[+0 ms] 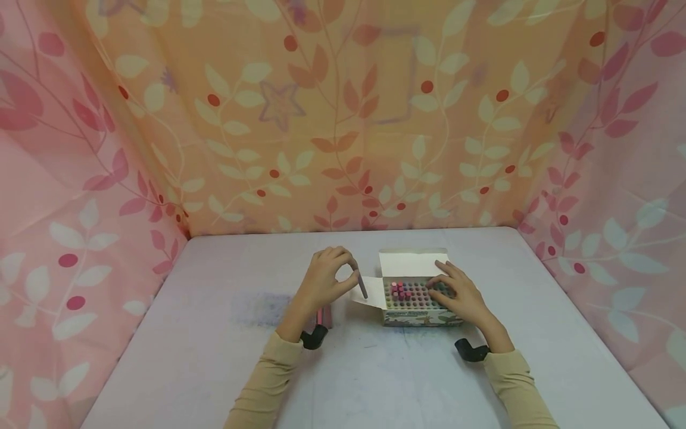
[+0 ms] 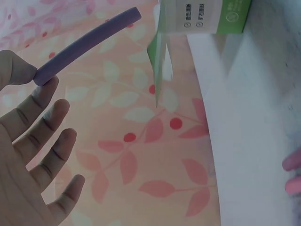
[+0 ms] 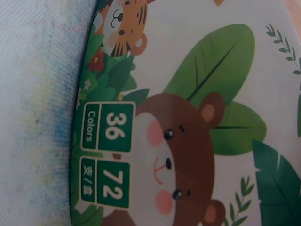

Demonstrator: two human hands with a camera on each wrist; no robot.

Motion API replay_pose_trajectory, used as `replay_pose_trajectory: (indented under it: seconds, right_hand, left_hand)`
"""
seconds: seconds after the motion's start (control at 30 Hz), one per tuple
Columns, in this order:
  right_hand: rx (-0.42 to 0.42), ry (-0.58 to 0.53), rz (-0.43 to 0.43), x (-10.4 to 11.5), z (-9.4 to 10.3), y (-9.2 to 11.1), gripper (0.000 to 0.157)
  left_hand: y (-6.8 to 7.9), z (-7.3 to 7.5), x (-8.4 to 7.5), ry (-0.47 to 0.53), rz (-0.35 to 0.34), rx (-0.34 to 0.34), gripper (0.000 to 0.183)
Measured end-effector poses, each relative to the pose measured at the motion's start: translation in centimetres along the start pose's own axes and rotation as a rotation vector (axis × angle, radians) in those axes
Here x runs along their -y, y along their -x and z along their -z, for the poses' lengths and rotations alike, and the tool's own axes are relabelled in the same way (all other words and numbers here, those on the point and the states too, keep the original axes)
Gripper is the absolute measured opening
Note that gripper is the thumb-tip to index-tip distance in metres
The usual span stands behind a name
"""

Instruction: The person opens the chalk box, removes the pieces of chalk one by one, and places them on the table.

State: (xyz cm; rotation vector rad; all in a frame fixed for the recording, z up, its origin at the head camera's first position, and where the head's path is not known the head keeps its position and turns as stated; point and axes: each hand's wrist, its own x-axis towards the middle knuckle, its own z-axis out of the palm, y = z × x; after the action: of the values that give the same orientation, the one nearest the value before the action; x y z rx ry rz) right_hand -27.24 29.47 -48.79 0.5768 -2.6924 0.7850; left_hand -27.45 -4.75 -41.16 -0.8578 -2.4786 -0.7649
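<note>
Between thumb and forefinger, my left hand (image 1: pixel 325 275) pinches one end of a purple chalk stick (image 2: pixel 89 47), which slants beyond the fingertips. The other left fingers are loosely bent. To the right is a chalk box (image 1: pixel 423 317), its lid raised at the back and a side flap out to the left. Rows of chalk ends fill it, and several pink chalk sticks (image 1: pixel 401 292) stand higher than the rest. My right hand (image 1: pixel 458 292) lies over the box's right end with fingers spread. The box's printed front (image 3: pixel 188 141) fills the right wrist view, hiding that hand's fingers.
Pink chalk sticks (image 1: pixel 320 317) lie on the white table (image 1: pixel 214 369) beside my left wrist. A purple-blue smudge marks the cloth to their left. Patterned curtains (image 1: pixel 343 119) stand behind the table and along both sides.
</note>
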Motion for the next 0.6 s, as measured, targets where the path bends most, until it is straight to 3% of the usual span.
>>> replay_pose_trajectory:
  seconds: [0.6]
  right_hand:
    - [0.017, -0.011, -0.016, 0.1, 0.2, 0.0, 0.013]
  left_hand:
    - [2.0, 2.6, 2.1, 0.011, -0.015, -0.092, 0.008]
